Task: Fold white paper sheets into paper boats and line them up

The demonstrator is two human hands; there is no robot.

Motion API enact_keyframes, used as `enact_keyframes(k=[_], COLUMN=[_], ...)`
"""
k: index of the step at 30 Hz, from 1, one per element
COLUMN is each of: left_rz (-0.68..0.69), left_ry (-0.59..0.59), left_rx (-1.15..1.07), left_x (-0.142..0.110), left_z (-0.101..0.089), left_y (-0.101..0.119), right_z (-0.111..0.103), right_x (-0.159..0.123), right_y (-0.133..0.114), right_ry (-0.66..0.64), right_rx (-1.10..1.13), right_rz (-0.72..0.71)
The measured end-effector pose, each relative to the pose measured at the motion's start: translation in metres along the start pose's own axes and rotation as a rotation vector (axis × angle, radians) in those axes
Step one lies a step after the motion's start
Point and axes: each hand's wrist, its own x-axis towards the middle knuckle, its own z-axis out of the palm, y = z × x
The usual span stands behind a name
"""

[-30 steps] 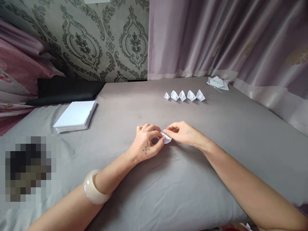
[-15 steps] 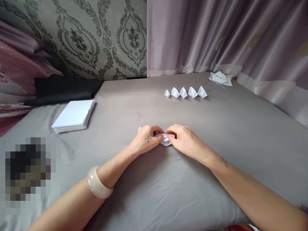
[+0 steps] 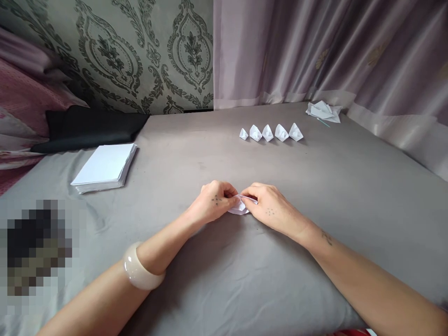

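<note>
A small folded white paper boat [image 3: 239,210] is held between my two hands, low over the grey cloth [image 3: 196,252]. My left hand [image 3: 217,200] pinches its left side with thumb and fingers. On the right side, the thumb and fingers of my right hand [image 3: 269,204] close on the paper. Much of the boat is covered by the fingers. Beyond my hands stands a row of several folded white paper boats [image 3: 268,133], the leftmost one smaller than the others.
A stack of white paper [image 3: 105,163] lies to the left, with a black folded cloth [image 3: 94,128] behind it. At the back right are loose white papers [image 3: 324,112] and a thin bluish stick [image 3: 323,122]. A curtain [image 3: 280,51] hangs along the back and right.
The paper between my hands has tilted and shifted slightly, its right edge now higher and further right. My thumbs have moved a little on it. Both hands keep their pinch.
</note>
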Motion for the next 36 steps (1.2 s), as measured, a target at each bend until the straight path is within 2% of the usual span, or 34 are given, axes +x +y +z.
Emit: enact_keyframes(k=[3,6,10,15,17,20,23,26,29,32,36], left_rz=[0.024,0.093,0.301,0.566,0.613,0.546,0.429,0.342,0.281,0.253,0.250], left_ry=[0.001,0.027,0.044,-0.030,-0.058,-0.059,-0.034,-0.031,-0.029,-0.022,-0.010], left_rx=[0.063,0.221,0.491,0.793,0.840,0.809,0.657,0.498,0.417,0.371,0.301], left_x=[0.003,0.007,0.008,0.000,-0.003,-0.001,0.003,0.007,0.007,0.005,0.004], left_z=[0.000,0.001,0.001,0.000,0.000,0.000,-0.002,-0.004,-0.005,-0.006,-0.006], left_y=[0.000,-0.002,-0.001,0.013,0.016,0.012,0.002,-0.003,-0.002,0.001,0.000], right_z=[0.000,-0.002,-0.007,-0.013,-0.013,-0.017,-0.026,-0.040,-0.052,-0.056,-0.047], right_x=[0.001,0.004,0.006,0.009,0.009,0.007,0.005,0.000,-0.007,-0.013,-0.015], right_y=[0.001,0.002,-0.001,-0.012,-0.014,-0.009,0.003,0.014,0.017,0.015,0.014], right_ry=[-0.006,-0.038,-0.097,-0.162,-0.154,-0.169,-0.247,-0.159,-0.049,-0.067,-0.123], right_rx=[-0.009,-0.030,-0.057,-0.193,-0.246,-0.172,0.120,0.281,0.173,0.058,-0.164], right_rz=[0.000,0.005,-0.006,-0.025,-0.055,-0.066,0.005,0.081,0.018,-0.098,-0.180])
